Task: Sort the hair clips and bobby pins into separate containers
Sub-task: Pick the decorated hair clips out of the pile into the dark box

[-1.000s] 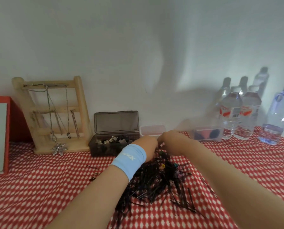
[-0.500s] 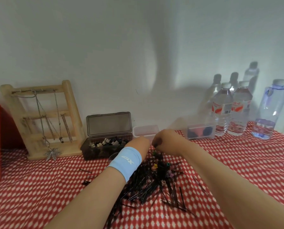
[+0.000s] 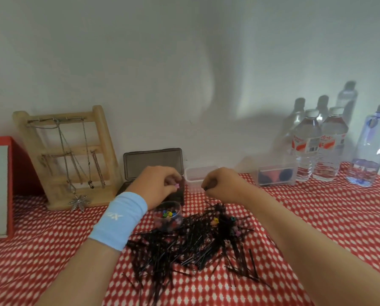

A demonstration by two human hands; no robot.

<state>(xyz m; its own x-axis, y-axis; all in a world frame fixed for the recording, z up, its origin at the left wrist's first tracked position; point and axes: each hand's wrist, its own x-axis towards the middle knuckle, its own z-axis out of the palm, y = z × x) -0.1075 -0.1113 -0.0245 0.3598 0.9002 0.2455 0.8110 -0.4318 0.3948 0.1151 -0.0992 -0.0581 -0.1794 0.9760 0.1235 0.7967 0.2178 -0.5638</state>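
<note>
**Sorting clips from pins: both hands up behind the pile**

Pinching a small pink clip between thumb and fingertips, the left hand hovers with its fingers curled. It wears a light blue wristband. Just below this hand stands a clear cup with a few coloured clips inside. Directly behind the hand is a dark box, its lid propped open against the wall.

The right hand is level with the left and near it, the two apart. Its fingers are clenched tight, knuckles up. Something dark shows at the fingertips, but I cannot tell whether it is a pin being held.

Below and in front of both hands, black bobby pins lie in a loose, tangled heap on the red-and-white checked cloth. A few loose clips, yellow, teal and pink, sit on the heap under the right hand. Between the hands, further back, stands a small clear tub.

Out past the right hand are a lidded clear box, two water bottles and a large bottle. Out past the left hand, a wooden stand carries necklaces, and a red box stands beyond it.
</note>
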